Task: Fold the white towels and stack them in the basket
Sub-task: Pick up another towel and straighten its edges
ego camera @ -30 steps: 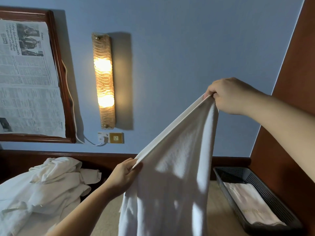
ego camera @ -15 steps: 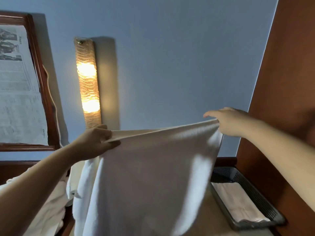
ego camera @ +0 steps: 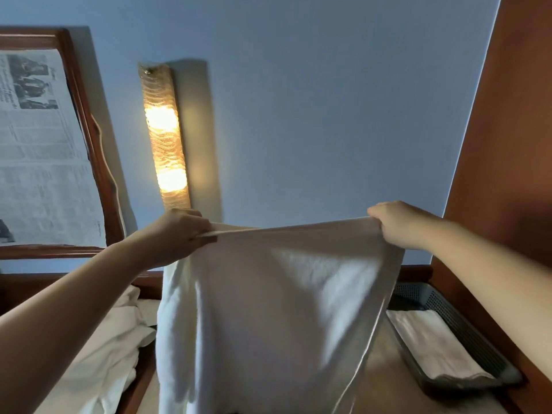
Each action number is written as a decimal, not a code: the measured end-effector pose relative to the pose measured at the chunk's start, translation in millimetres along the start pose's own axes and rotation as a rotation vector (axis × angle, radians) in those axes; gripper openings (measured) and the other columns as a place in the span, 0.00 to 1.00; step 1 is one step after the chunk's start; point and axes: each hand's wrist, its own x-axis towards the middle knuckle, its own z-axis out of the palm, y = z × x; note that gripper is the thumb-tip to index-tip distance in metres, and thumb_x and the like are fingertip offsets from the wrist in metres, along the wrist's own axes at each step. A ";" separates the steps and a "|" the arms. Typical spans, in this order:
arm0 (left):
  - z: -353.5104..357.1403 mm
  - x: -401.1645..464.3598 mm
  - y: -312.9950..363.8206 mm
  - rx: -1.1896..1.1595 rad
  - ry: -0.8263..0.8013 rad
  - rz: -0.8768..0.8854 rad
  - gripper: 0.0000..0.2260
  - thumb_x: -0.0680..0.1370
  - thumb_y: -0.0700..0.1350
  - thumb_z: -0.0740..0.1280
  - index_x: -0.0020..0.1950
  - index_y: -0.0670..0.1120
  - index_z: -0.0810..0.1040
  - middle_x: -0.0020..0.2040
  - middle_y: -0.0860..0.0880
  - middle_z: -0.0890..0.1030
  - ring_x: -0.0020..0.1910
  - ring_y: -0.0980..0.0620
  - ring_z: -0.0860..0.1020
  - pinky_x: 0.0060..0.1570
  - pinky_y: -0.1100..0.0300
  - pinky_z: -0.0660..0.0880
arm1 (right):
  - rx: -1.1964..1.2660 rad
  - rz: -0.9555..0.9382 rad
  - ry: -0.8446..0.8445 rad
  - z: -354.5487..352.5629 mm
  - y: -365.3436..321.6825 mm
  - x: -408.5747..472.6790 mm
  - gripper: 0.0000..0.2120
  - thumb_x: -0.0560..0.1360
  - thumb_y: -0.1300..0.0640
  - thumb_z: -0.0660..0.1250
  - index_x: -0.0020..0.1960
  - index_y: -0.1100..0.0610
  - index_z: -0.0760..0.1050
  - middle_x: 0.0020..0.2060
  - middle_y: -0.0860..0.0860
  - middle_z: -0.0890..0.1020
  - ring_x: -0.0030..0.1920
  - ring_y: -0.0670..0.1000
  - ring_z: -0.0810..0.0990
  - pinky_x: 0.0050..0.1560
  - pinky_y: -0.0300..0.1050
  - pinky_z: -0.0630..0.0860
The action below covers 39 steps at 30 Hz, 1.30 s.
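- Up in the middle of the view, a white towel (ego camera: 268, 309) hangs stretched between both hands, its top edge pulled into a nearly level line in front of the blue wall (ego camera: 313, 100).
- At that edge's left end, the left hand (ego camera: 176, 234) pinches the corner, fingers curled around the hem.
- At the right end, the right hand (ego camera: 400, 224) grips the other corner, fingers curled over the cloth.
- Both forearms reach in from the lower corners of the view, well apart.
- Below the hands the towel falls in soft folds; its lower end runs out of view at the bottom.
- Low on the right, a dark mesh basket (ego camera: 466, 333) sits against the wooden panel (ego camera: 513, 144), with a folded white towel (ego camera: 430, 345) lying flat inside it.
- Low on the left lies a loose pile of white towels (ego camera: 98, 354), crumpled and unfolded, partly hidden behind the left arm.
- On the wall a tall lit lamp (ego camera: 164, 138) glows, just above the left hand as seen from here.
- Further left hangs a wooden frame (ego camera: 86, 121) with newspaper pages (ego camera: 35, 150) inside.
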 end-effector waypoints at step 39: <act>9.4 -18.2 15.3 -0.063 0.290 -0.439 0.11 0.70 0.50 0.82 0.45 0.57 0.83 0.38 0.61 0.77 0.37 0.61 0.75 0.40 0.71 0.66 | 0.472 -0.261 0.219 27.0 -9.9 -35.4 0.05 0.75 0.50 0.78 0.45 0.42 0.83 0.46 0.36 0.85 0.51 0.37 0.83 0.54 0.39 0.77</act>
